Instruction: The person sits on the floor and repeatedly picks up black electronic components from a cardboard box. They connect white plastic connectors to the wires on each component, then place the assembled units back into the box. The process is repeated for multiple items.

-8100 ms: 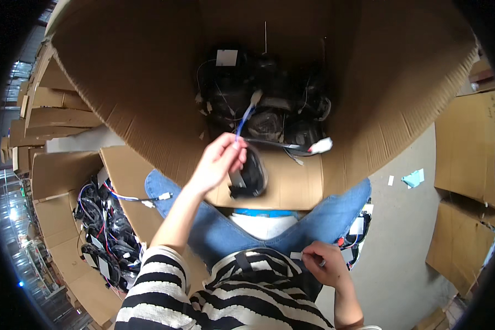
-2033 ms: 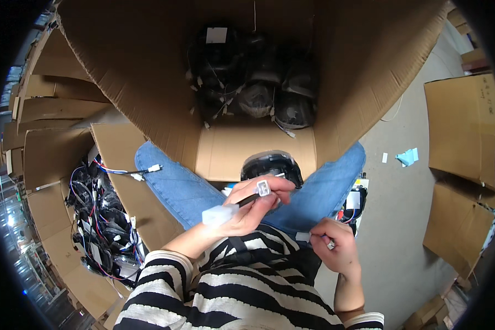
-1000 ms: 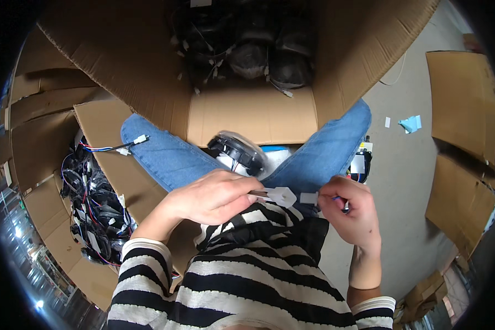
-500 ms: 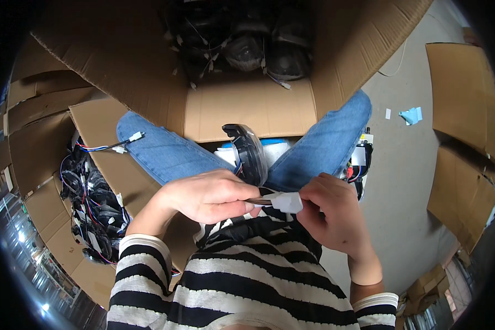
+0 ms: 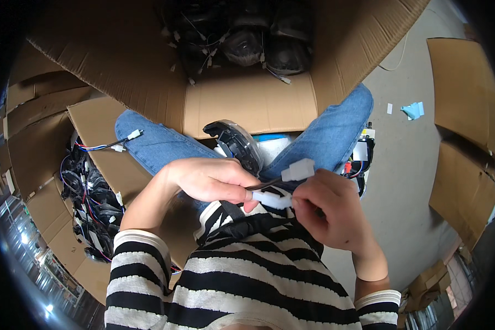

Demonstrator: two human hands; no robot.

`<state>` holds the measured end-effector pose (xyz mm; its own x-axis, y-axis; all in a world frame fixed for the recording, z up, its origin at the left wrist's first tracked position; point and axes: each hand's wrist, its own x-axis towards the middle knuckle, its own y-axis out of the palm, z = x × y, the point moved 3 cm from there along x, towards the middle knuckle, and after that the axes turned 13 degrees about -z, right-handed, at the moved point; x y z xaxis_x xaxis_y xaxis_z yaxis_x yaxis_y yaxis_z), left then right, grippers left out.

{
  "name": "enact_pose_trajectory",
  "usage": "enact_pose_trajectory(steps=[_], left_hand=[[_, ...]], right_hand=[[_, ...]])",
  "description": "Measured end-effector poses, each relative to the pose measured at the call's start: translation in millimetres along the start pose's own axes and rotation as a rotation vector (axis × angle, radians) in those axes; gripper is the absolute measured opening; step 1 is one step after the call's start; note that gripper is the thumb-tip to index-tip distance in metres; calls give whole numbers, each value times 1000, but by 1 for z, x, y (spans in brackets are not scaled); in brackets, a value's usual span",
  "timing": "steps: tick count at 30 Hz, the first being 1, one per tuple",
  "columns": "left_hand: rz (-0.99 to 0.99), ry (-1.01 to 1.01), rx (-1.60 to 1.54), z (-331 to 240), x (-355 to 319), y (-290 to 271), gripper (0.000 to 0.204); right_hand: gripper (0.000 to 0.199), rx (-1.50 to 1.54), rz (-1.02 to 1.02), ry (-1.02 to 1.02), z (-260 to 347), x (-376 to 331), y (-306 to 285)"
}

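My left hand (image 5: pixel 212 180) pinches a dark cable that ends in a white plastic connector (image 5: pixel 297 170). My right hand (image 5: pixel 327 212) holds a second white connector (image 5: pixel 270 199) just below it, close to my chest. The two connectors sit side by side between my hands, apart from each other. A round black lamp unit with a clear lens (image 5: pixel 237 144) hangs tilted between my knees, on the same cable. My striped sleeves come in from the bottom.
A large open cardboard box (image 5: pixel 247 102) in front of my knees holds several more black lamp units (image 5: pixel 261 44) with wires. A second box at my left (image 5: pixel 85 187) is full of coloured wire harnesses. Flat cardboard (image 5: pixel 465 126) lies on the grey floor at right.
My left hand took a lamp unit out of the large box and brought it to my lap. My right hand has closed in on the connectors at my chest.
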<state>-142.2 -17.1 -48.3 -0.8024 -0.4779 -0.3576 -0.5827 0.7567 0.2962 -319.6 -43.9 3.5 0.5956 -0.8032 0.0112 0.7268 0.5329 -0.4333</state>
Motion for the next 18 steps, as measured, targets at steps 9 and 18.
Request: enact_pose_trajectory(steps=[9, 18], left_hand=[[-60, 16, -23, 9, 3, -3, 24], [-708, 90, 119, 2, -4, 10, 25]], right_hand=[[10, -21, -45, 67, -12, 2, 7], [9, 97, -61, 186, -27, -11, -20]])
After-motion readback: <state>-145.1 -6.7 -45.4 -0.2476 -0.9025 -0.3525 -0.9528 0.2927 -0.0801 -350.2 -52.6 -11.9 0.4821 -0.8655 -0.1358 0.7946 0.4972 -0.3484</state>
